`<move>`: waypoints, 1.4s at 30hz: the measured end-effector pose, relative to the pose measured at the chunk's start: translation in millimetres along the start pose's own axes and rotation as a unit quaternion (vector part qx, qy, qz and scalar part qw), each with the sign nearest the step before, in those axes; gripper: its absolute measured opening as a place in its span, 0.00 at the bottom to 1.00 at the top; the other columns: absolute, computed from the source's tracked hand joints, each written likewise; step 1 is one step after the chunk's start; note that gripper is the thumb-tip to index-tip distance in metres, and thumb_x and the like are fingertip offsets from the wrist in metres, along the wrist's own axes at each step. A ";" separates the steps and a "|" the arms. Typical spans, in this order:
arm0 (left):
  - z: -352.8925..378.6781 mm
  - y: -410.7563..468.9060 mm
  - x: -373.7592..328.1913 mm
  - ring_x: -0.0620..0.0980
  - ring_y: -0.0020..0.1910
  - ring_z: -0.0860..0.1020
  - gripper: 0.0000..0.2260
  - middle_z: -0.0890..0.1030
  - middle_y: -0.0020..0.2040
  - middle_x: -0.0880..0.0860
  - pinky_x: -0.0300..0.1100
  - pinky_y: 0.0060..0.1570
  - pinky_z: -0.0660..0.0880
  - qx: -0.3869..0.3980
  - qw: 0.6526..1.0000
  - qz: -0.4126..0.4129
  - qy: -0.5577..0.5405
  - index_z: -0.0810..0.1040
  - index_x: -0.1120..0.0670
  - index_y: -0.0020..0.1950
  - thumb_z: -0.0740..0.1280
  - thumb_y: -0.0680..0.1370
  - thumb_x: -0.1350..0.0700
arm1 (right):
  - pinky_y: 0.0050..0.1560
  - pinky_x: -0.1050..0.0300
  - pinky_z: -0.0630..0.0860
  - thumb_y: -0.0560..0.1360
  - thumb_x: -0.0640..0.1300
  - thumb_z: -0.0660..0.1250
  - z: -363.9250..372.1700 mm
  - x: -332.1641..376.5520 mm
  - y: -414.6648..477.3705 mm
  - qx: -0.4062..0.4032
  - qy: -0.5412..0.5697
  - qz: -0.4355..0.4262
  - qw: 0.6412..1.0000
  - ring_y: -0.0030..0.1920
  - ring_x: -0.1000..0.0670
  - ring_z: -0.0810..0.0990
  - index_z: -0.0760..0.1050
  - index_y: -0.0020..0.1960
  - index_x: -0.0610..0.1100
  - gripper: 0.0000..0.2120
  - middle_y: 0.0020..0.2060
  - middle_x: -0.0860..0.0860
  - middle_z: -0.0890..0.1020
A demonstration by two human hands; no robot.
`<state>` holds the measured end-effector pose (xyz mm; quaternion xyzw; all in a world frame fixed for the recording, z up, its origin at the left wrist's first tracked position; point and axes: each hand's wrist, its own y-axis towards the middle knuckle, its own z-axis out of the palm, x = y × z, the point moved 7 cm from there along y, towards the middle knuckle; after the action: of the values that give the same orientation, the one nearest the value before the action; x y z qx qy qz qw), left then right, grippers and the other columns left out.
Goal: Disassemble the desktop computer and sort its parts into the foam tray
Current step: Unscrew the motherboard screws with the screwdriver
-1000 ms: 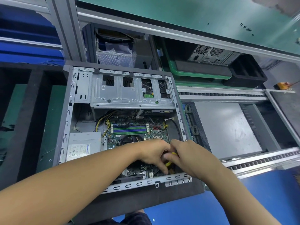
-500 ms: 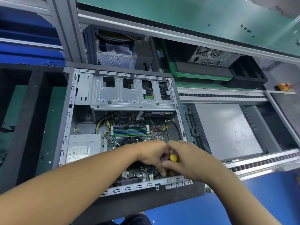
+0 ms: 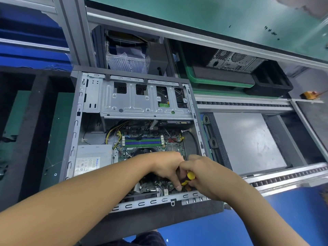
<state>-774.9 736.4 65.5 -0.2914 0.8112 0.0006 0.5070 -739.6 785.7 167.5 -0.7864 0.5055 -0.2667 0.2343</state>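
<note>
The open desktop computer case (image 3: 76, 132) lies flat before me, its green motherboard (image 3: 147, 141) and grey power supply (image 3: 94, 160) exposed. A silver drive cage (image 3: 134, 103) spans the far half. My right hand (image 3: 211, 176) grips a yellow-and-black screwdriver (image 3: 189, 177) held down into the near right corner of the board. My left hand (image 3: 168, 167) sits right beside it with fingers curled down at the tool's shaft, fingertips near the board. The tip is hidden by my fingers. A black foam tray (image 3: 35, 121) lies left of the case.
A conveyor with a grey pallet plate (image 3: 248, 141) runs to the right of the case. Behind it stand a green bin (image 3: 204, 79), another computer tower (image 3: 232, 61) and a black foam block (image 3: 271, 82). Bagged parts (image 3: 127, 59) sit on the shelf behind the case.
The yellow screwdriver handle shows more between my hands than a second ago. Both hands stay at the same near right corner of the motherboard, shifting only slightly.
</note>
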 end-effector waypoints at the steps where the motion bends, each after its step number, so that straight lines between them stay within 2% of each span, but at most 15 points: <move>1: -0.3 -0.2 -0.9 0.45 0.36 0.75 0.11 0.82 0.38 0.49 0.29 0.31 0.67 -0.009 1.000 0.002 0.005 0.83 0.52 0.40 0.80 0.67 0.49 | 0.50 0.55 0.74 0.76 0.44 0.69 -0.2 -1.1 -1.2 0.004 0.012 0.004 1.000 0.49 0.51 0.75 0.74 0.54 0.54 0.09 0.49 0.55 0.69; 5: 0.3 -1.2 -4.4 0.49 0.41 0.79 0.18 0.83 0.42 0.49 0.43 0.40 0.76 -0.028 0.999 0.010 0.017 0.80 0.53 0.48 0.81 0.65 0.47 | 0.40 0.56 0.71 0.75 0.61 0.68 -7.8 -11.3 -3.5 -0.027 0.047 0.082 0.995 0.43 0.51 0.75 0.70 0.50 0.52 0.14 0.45 0.53 0.76; 9: 1.5 -1.4 -7.1 0.50 0.44 0.79 0.21 0.83 0.45 0.51 0.46 0.45 0.77 -0.013 1.000 0.007 0.019 0.79 0.54 0.52 0.80 0.66 0.46 | 0.31 0.60 0.65 0.80 0.55 0.64 -8.0 -4.4 0.1 -0.068 0.004 0.081 0.994 0.39 0.47 0.73 0.65 0.45 0.50 0.12 0.41 0.51 0.75; 11: 0.7 -3.7 -2.6 0.46 0.44 0.80 0.15 0.83 0.45 0.50 0.41 0.45 0.78 0.002 1.000 -0.007 -0.001 0.79 0.49 0.46 0.80 0.66 0.47 | 0.36 0.57 0.68 0.79 0.49 0.65 -8.7 0.6 -0.3 -0.063 0.010 0.060 0.996 0.42 0.48 0.73 0.67 0.47 0.51 0.07 0.46 0.50 0.77; 14: 0.6 -3.2 3.0 0.39 0.36 0.77 0.12 0.81 0.39 0.46 0.27 0.32 0.69 0.013 1.000 -0.013 -0.014 0.76 0.44 0.36 0.80 0.68 0.51 | 0.49 0.54 0.73 0.77 0.42 0.67 -9.0 2.2 -1.2 -0.044 0.014 0.035 0.998 0.48 0.50 0.72 0.72 0.50 0.51 0.06 0.49 0.53 0.73; 17: 3.6 -0.5 3.6 0.46 0.34 0.75 0.13 0.79 0.33 0.46 0.36 0.32 0.68 0.003 1.000 -0.020 0.006 0.77 0.48 0.32 0.80 0.67 0.48 | 0.52 0.52 0.75 0.76 0.39 0.68 -5.0 1.6 -0.7 -0.017 0.026 0.029 0.999 0.49 0.49 0.75 0.74 0.50 0.53 0.09 0.48 0.54 0.69; 19: 4.2 -0.6 1.4 0.43 0.32 0.73 0.14 0.76 0.30 0.43 0.38 0.32 0.69 -0.007 1.000 -0.013 0.016 0.76 0.46 0.32 0.80 0.66 0.47 | 0.50 0.54 0.74 0.75 0.44 0.70 -5.1 0.5 -0.6 -0.020 0.044 0.033 0.998 0.48 0.50 0.74 0.74 0.50 0.54 0.08 0.47 0.55 0.70; 23: 3.6 -3.2 -5.1 0.49 0.41 0.78 0.17 0.81 0.40 0.47 0.43 0.41 0.76 -0.015 1.000 0.008 0.020 0.78 0.51 0.46 0.80 0.66 0.47 | 0.39 0.53 0.69 0.77 0.59 0.65 -9.0 -6.8 -0.5 -0.068 0.034 0.102 0.992 0.42 0.48 0.73 0.67 0.48 0.51 0.14 0.43 0.51 0.75; 27: 3.6 -6.2 -5.5 0.51 0.47 0.79 0.21 0.83 0.48 0.50 0.44 0.48 0.76 -0.006 1.000 0.006 0.014 0.78 0.52 0.53 0.80 0.67 0.47 | 0.39 0.53 0.69 0.79 0.52 0.65 -5.6 1.8 0.7 -0.067 0.018 0.088 0.994 0.43 0.44 0.74 0.65 0.48 0.51 0.09 0.44 0.49 0.75; 29: 2.3 -6.6 -1.8 0.52 0.47 0.80 0.16 0.83 0.47 0.51 0.45 0.48 0.78 0.007 1.000 -0.014 -0.004 0.80 0.53 0.48 0.80 0.67 0.48 | 0.43 0.53 0.71 0.77 0.45 0.66 -7.8 4.5 0.1 -0.050 0.016 0.068 0.996 0.47 0.45 0.76 0.68 0.49 0.53 0.07 0.48 0.49 0.76; 32: -1.5 -4.0 0.8 0.49 0.41 0.78 0.12 0.83 0.43 0.50 0.38 0.39 0.74 0.003 1.000 -0.019 -0.014 0.77 0.47 0.36 0.80 0.68 0.50 | 0.49 0.50 0.75 0.75 0.35 0.66 -5.8 3.4 -0.7 -0.021 0.014 0.053 0.998 0.49 0.46 0.76 0.72 0.48 0.53 0.12 0.49 0.51 0.70; 34: -1.5 -3.3 -1.0 0.48 0.41 0.78 0.11 0.83 0.42 0.49 0.37 0.37 0.72 -0.004 1.000 -0.016 -0.005 0.77 0.46 0.36 0.80 0.68 0.50 | 0.51 0.49 0.75 0.74 0.34 0.65 -2.0 1.1 -1.0 -0.004 0.021 0.050 0.999 0.48 0.46 0.76 0.74 0.49 0.52 0.13 0.49 0.52 0.68; 37: 0.1 -2.2 -3.6 0.49 0.38 0.78 0.12 0.82 0.39 0.49 0.41 0.38 0.74 -0.023 1.000 -0.006 -0.001 0.79 0.48 0.39 0.81 0.66 0.49 | 0.51 0.53 0.74 0.76 0.46 0.67 -3.4 -1.9 -2.1 -0.026 0.063 0.046 0.997 0.48 0.49 0.75 0.73 0.50 0.53 0.05 0.48 0.54 0.70; 39: 0.2 -2.0 -5.4 0.46 0.35 0.75 0.15 0.79 0.37 0.46 0.37 0.33 0.70 -0.032 0.999 0.004 0.007 0.75 0.47 0.39 0.81 0.66 0.48 | 0.46 0.54 0.72 0.77 0.57 0.66 -6.6 -5.9 -2.0 -0.051 0.062 0.074 0.994 0.47 0.49 0.74 0.69 0.50 0.52 0.10 0.47 0.53 0.73; 42: 0.7 -1.9 -4.4 0.48 0.40 0.78 0.18 0.81 0.41 0.47 0.36 0.37 0.72 -0.028 1.000 -0.001 0.005 0.78 0.52 0.47 0.81 0.66 0.47 | 0.36 0.54 0.68 0.79 0.57 0.64 -5.2 -8.7 -0.1 -0.063 0.025 0.110 0.992 0.42 0.46 0.73 0.65 0.48 0.51 0.12 0.43 0.50 0.74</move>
<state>-772.0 737.2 69.4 -0.3059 0.8133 0.0209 0.4944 -746.0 793.2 169.8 -0.7326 0.6100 -0.2266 0.1997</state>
